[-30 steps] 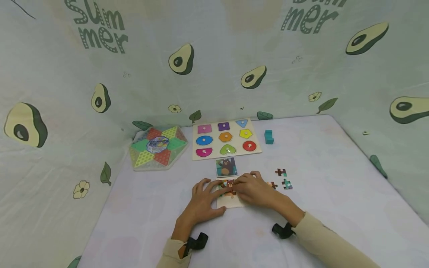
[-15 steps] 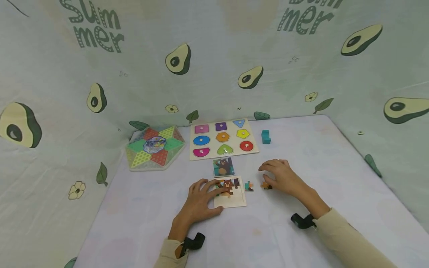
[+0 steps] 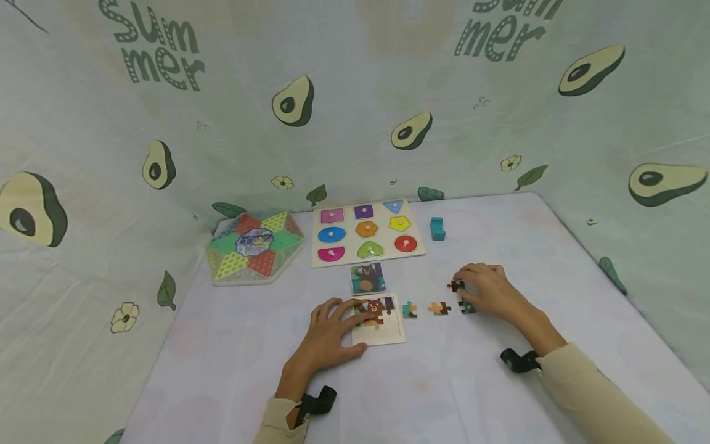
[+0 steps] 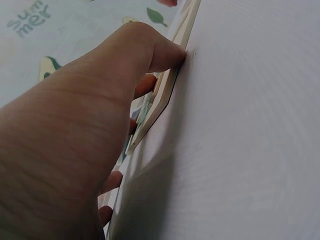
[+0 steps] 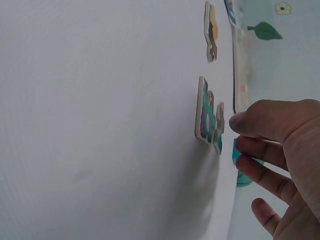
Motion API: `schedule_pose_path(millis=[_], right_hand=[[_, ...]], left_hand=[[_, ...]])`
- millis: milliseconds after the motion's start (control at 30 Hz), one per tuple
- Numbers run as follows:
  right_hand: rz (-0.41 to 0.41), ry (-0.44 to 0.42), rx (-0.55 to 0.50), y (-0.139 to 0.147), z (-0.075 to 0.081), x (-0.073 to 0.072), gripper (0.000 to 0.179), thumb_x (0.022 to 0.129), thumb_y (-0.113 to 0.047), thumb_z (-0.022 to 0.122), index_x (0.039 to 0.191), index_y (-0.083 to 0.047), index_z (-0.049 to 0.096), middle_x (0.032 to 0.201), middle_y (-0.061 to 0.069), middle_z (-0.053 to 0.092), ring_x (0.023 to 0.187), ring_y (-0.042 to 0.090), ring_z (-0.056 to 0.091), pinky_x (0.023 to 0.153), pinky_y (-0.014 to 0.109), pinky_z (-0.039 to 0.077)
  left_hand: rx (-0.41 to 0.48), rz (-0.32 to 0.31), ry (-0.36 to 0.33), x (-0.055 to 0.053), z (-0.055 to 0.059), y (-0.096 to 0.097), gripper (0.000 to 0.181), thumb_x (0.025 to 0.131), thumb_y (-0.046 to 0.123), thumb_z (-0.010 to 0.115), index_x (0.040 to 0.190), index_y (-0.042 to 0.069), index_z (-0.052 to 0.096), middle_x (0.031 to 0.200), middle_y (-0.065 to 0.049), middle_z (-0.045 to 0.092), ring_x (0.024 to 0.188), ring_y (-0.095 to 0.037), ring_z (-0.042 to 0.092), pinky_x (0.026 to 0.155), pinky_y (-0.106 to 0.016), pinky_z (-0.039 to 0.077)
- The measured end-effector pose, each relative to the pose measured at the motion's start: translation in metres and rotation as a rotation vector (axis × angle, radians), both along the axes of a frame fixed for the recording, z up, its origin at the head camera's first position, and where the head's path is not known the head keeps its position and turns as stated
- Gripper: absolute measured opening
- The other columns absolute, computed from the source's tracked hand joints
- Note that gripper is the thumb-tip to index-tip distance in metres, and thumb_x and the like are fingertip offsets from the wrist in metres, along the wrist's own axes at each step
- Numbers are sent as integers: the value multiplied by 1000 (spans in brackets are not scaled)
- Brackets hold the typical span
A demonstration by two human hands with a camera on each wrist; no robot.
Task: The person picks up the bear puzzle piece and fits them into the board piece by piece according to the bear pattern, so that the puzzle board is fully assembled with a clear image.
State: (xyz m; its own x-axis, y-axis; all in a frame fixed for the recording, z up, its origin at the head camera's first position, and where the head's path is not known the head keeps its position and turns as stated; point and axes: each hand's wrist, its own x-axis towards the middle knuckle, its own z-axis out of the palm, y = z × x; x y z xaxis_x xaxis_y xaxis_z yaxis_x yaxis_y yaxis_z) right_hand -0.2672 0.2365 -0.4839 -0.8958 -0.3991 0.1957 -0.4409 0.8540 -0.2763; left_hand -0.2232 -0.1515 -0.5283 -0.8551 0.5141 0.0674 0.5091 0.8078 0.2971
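Note:
A pale puzzle tray [image 3: 388,333] lies on the table with part of a brown bear picture fitted in it. My left hand [image 3: 331,336] rests on its left side with fingers spread; in the left wrist view the thumb [image 4: 167,55] touches the tray's edge. My right hand [image 3: 490,293] hovers at two puzzle pieces, a brown one [image 3: 456,285] and a teal one [image 3: 467,307], partly covering them. The right wrist view shows its thumb [image 5: 255,120] apart from the pieces, with nothing held. Two more puzzle pieces, one teal-orange [image 3: 410,309] and one orange-brown [image 3: 439,308], lie between the hands.
Behind the tray sits a small bear picture [image 3: 368,279]. Farther back are a peg shape board [image 3: 355,246], a hexagonal star-patterned game box [image 3: 235,243] and a teal block [image 3: 437,229]. An avocado-print cloth [image 3: 344,160] hangs behind the table.
My right hand has left the tray and moved right to the far puzzle pieces, uncovering the tray and the pieces between. The left hand stays on the tray.

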Motion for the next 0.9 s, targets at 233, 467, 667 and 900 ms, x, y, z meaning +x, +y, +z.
schedule_pose_path(millis=[233, 467, 667, 900], right_hand=[[3, -27, 21, 8, -4, -4, 28, 87, -10, 76, 114, -5, 71, 119, 15, 66, 115, 37, 56, 93, 62, 33], [18, -38, 11, 10, -10, -10, 27, 86, -10, 75, 113, -6, 72, 116, 13, 67, 113, 36, 57, 93, 61, 32], [19, -34, 27, 12, -12, -17, 29, 83, -15, 77, 110, -6, 71, 108, 7, 67, 108, 33, 59, 95, 57, 31], [16, 23, 10, 13, -11, -17, 29, 80, -17, 76, 106, -5, 71, 102, 5, 68, 102, 30, 61, 94, 56, 32]], left_hand=[[-20, 6, 7, 1, -1, -2, 62, 87, 61, 62, 145, 47, 49, 155, 7, 34, 140, -31, 26, 109, -59, 22], [8, 4, 2, 1, -1, -3, 61, 87, 60, 63, 145, 46, 50, 156, 7, 34, 140, -31, 24, 109, -60, 21], [23, -7, 17, 0, -2, -3, 61, 87, 59, 64, 145, 46, 50, 155, 7, 35, 139, -32, 26, 108, -61, 22], [31, -15, -6, 0, 0, -2, 61, 87, 58, 64, 145, 45, 50, 155, 6, 35, 140, -32, 25, 109, -60, 20]])
